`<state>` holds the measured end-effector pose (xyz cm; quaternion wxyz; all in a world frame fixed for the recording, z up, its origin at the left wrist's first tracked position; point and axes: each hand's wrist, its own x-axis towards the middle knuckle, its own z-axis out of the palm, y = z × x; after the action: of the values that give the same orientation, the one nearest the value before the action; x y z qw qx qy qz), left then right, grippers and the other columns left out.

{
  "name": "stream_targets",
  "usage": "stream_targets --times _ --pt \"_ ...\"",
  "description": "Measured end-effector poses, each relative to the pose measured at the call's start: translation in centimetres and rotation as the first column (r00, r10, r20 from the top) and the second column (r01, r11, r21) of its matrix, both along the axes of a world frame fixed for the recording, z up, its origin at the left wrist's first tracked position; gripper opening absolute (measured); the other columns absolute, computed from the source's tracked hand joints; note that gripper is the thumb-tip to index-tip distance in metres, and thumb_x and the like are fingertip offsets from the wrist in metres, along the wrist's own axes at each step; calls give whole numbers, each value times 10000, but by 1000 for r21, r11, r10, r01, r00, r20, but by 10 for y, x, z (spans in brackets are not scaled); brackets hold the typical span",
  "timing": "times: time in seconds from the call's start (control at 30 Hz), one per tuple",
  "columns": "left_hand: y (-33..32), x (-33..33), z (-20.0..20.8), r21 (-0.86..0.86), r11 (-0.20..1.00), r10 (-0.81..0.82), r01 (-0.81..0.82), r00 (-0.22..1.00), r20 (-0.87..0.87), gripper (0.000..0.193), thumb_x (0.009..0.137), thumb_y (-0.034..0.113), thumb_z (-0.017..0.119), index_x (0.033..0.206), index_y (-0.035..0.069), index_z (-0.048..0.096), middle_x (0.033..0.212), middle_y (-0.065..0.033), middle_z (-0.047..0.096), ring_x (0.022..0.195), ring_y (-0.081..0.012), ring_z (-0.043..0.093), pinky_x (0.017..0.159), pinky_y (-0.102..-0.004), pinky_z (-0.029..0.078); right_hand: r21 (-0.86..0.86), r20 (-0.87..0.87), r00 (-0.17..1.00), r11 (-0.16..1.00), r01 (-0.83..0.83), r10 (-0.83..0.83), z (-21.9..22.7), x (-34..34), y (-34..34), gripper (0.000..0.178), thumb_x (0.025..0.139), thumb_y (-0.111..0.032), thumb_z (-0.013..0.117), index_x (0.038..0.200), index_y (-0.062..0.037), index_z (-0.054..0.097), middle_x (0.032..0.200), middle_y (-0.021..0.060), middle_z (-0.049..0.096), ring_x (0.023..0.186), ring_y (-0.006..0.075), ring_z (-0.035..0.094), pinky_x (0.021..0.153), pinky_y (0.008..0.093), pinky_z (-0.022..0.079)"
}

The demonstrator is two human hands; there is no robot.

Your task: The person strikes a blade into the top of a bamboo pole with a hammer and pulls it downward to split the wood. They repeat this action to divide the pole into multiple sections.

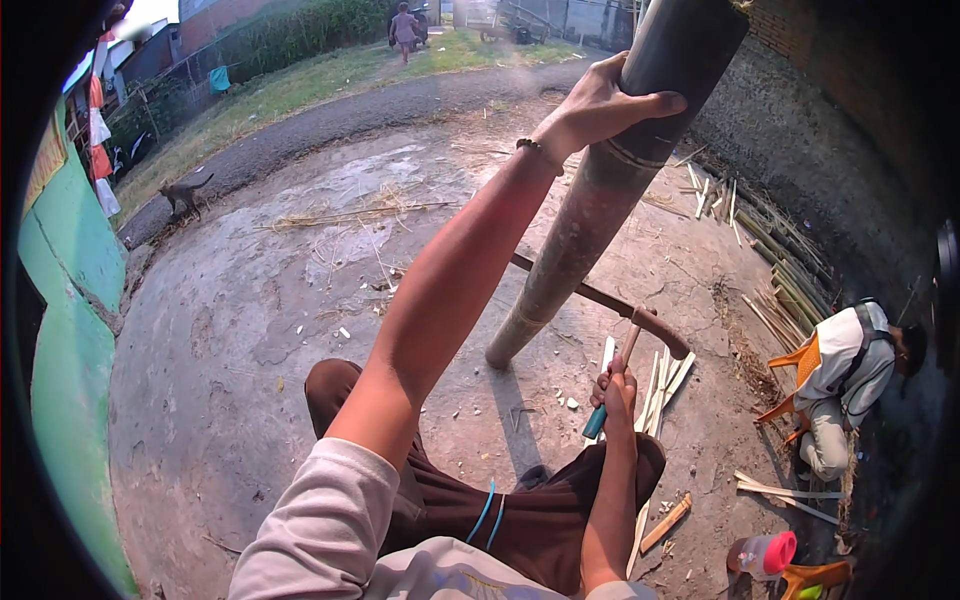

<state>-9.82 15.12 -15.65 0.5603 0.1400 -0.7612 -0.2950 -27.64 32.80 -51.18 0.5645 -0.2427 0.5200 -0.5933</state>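
My left hand [618, 103], a dark bracelet at its wrist, is wrapped round the upper part of a thick dark bamboo pole [590, 220]. The pole leans up to the right, its lower end at the floor before my knees. My right hand [614, 392] grips a teal-handled tool [594, 424] with a brownish shaft. The shaft's upper end overlaps a long curved blade [597, 294] with a brown wooden handle [664, 334]. That blade crosses behind the pole; I cannot tell whether the tool and blade are joined or touching.
Pale bamboo strips [660, 390] lie beside my right knee. A person on an orange chair [795, 372] bends over at the right, near piled bamboo [790, 285]. A pink-lidded jug [768, 553] stands lower right. A cat [187, 196] walks near the green wall [75, 350].
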Motion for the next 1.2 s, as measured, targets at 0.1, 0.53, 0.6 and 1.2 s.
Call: stream_targets --times 0.1,0.53,0.6,1.2 --pt "1 9 -2 28 995 95 -93 994 -56 858 713 512 865 1320 -24 582 1206 -165 697 1120 -234 669 977 -359 524 -25 -39 999 1000 12 -13 -7 -6 0 309 1081 -394 474 957 -116 420 633 -17 392 420 82 375 383 272 332" --pt "8 65 1 -12 862 494 -506 846 -198 897 766 473 838 1338 -91 439 1133 -241 697 1091 -303 685 957 -381 548 -247 75 946 914 323 -314 2 -19 12 369 1079 -350 484 1389 -154 444 716 -2 449 489 122 456 442 307 448" --pt "8 66 3 20 868 492 -496 855 -166 892 768 467 838 1343 -87 439 1128 -239 700 1087 -301 687 952 -383 551 -381 -198 933 901 209 -300 19 -17 22 327 1093 -328 473 1371 -158 479 710 -26 426 487 61 415 410 231 383" --pt "36 46 -4 51 810 578 -585 780 -241 796 798 492 806 1323 -17 491 1096 -227 721 1031 -325 712 896 -418 560 -239 -832 552 930 -280 -47 188 52 -14 481 1069 -455 442 1328 -56 511 724 85 588 639 186 595 641 408 486"
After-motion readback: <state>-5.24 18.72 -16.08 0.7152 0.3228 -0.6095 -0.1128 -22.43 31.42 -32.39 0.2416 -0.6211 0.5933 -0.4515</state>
